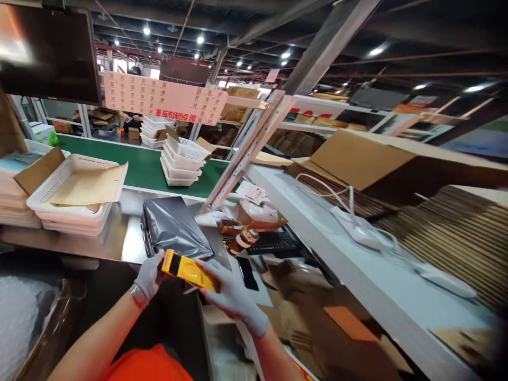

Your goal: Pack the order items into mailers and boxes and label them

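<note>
A small yellow box with a dark band (191, 270) is held between both my hands, in front of my body. My left hand (151, 275), in a light grey glove, grips its left end. On its right end closes my gloved right hand (228, 291). Just beyond the box, a black plastic bag (174, 225), flat and shiny, lies on the metal worktop (130, 233). The print on the box is too small to read.
White baskets (75, 211) stand stacked on the left, the top one holding a padded envelope. More baskets (180, 164) rest on the green belt (138, 164). At right, a grey shelf (317, 238) bears a power strip (361, 227) and cardboard. Below it lie a phone (248, 273) and a keyboard (273, 242).
</note>
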Tool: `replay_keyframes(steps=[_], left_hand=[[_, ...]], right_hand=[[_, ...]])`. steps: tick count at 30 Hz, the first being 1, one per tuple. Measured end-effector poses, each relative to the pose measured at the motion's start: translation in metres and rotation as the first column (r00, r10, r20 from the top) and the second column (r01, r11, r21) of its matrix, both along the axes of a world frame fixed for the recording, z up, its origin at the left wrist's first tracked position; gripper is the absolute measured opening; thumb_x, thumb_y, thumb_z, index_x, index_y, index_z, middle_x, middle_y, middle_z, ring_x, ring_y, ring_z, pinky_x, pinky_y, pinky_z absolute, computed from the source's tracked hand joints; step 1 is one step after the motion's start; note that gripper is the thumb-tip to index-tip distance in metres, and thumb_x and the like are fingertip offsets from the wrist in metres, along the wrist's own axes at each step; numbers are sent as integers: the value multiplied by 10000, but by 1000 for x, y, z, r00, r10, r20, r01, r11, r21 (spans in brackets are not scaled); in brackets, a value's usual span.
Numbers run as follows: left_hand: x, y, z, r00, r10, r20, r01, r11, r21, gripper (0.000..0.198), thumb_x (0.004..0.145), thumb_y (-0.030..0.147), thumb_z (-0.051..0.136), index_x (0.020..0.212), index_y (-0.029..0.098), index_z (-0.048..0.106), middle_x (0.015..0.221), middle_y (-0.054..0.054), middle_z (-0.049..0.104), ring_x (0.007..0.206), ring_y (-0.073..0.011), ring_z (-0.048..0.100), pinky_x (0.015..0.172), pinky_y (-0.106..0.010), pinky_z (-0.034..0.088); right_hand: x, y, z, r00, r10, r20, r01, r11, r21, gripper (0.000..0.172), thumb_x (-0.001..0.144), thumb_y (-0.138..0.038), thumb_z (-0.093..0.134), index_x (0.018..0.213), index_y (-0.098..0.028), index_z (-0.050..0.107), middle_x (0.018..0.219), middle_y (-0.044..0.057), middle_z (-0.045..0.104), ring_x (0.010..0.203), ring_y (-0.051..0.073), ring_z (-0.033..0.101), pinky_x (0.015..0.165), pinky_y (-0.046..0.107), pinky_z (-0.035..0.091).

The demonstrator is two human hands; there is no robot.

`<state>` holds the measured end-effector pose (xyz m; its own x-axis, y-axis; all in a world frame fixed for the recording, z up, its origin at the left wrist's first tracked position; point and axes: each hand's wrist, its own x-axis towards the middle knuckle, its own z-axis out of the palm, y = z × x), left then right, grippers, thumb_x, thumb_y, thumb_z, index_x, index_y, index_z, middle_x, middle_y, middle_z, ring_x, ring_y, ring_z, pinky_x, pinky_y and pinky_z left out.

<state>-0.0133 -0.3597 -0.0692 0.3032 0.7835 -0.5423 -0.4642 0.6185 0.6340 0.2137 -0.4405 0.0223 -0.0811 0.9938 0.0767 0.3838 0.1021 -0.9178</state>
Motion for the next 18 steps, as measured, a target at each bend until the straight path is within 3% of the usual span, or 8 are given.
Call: replay_keyframes(steps=[3,6,8,12,15,18], left_hand=[[18,26,4,998,67,-14,-66,998,21,297,979,484,723,1023,198,792,1073,-114,861,976,-266,830,842,-356,687],[31,54,2,962,195,-192,-168,975,145,194,945,385,724,952,210,807,1035,-95,871,1002,-263,830,925,-359,685],[25,73,1,859,322,-399,-220,934,280,199,931,366,700,903,201,806,972,-88,861,952,-254,818,920,-357,679],[-26,98,-4,514,503,-695,-228,861,454,352,981,452,603,830,172,753,835,-103,784,852,-253,773,866,-372,669],[-58,98,-16,359,511,-781,-285,857,430,397,1012,482,557,825,173,721,829,-104,747,937,-280,767,963,-405,651],[-45,96,-37,355,357,-864,-277,923,268,484,1055,513,538,727,181,667,751,-92,706,930,-299,774,938,-433,656]], right_hand=[[20,44,7,974,123,190,-141,986,87,737,702,-274,895,1433,-278,802,1240,104,806,1130,295,762,1077,415,615],[42,94,3,910,214,356,-266,959,102,788,758,-226,827,1535,-306,725,1233,97,778,1101,272,760,1031,376,620],[65,129,0,863,233,448,-326,935,142,768,807,-200,751,1567,-296,695,1220,102,766,1107,267,755,1009,365,616],[144,206,-12,856,84,510,-281,904,321,673,841,-199,692,1511,-258,723,1243,125,757,1173,300,729,1029,407,605],[210,260,-46,870,-71,489,-133,919,370,577,778,-189,692,1345,-207,792,1256,157,755,1215,343,704,1053,464,592],[241,289,-106,884,-127,451,33,977,211,596,631,-153,665,1207,-188,815,1211,156,778,1162,344,710,1036,479,586]])
